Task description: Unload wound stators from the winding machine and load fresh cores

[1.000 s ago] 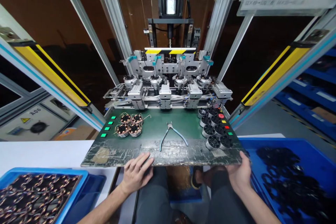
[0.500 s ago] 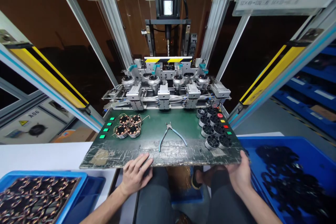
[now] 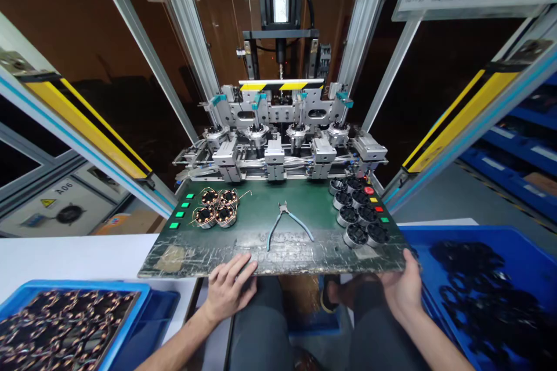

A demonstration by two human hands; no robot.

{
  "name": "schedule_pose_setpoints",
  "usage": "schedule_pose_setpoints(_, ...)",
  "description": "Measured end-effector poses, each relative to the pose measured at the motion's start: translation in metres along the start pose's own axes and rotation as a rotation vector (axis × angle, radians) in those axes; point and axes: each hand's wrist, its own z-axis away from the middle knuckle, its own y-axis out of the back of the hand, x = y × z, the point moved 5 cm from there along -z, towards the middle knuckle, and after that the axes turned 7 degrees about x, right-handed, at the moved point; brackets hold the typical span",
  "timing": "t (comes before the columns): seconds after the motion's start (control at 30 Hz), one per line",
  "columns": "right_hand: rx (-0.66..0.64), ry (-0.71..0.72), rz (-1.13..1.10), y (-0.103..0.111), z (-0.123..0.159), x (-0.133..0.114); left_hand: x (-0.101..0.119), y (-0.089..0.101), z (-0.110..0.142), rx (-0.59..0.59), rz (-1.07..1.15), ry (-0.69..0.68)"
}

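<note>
My left hand (image 3: 232, 287) lies on the front edge of the green tabletop (image 3: 256, 208), its fingers stretched out and holding nothing. At the right front corner, my right hand (image 3: 405, 287) grips the tabletop edge, with the thumb on top and the other fingers hidden below. Between and beyond my hands lie cutting pliers (image 3: 283, 211) with spread blue handles, touched by neither hand. Several copper-wound stators (image 3: 216, 208) are grouped on the left. Unwound black stator cores (image 3: 357, 214) stand in rows on the right, closest to my right hand.
A winding machine (image 3: 275, 153) with several stators in its holders spans the back. Green buttons (image 3: 180, 214) line the left side; a red button (image 3: 369, 191) is at right. Blue bins flank the table: one with wound stators (image 3: 65, 324), one with black parts (image 3: 483, 290). Yellow posts (image 3: 87, 127) stand beside.
The machine's striped bar and the teal-topped clamps under it have risen. Both hands keep their places on the tabletop edge, while the view has shifted slightly.
</note>
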Motion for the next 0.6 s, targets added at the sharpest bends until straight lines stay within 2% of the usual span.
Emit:
schedule_pose_setpoints(0.27,-0.012,-0.024,0.009,-0.002,0.0012,-0.0001,0.0004,0.0,-0.0011,-0.001,0.013,-0.008)
schedule_pose_setpoints(0.6,-0.006,0.013,-0.002,-0.0013,-0.0004,-0.0013,0.0008,0.0008,-0.0025,-0.004,0.008,-0.002)
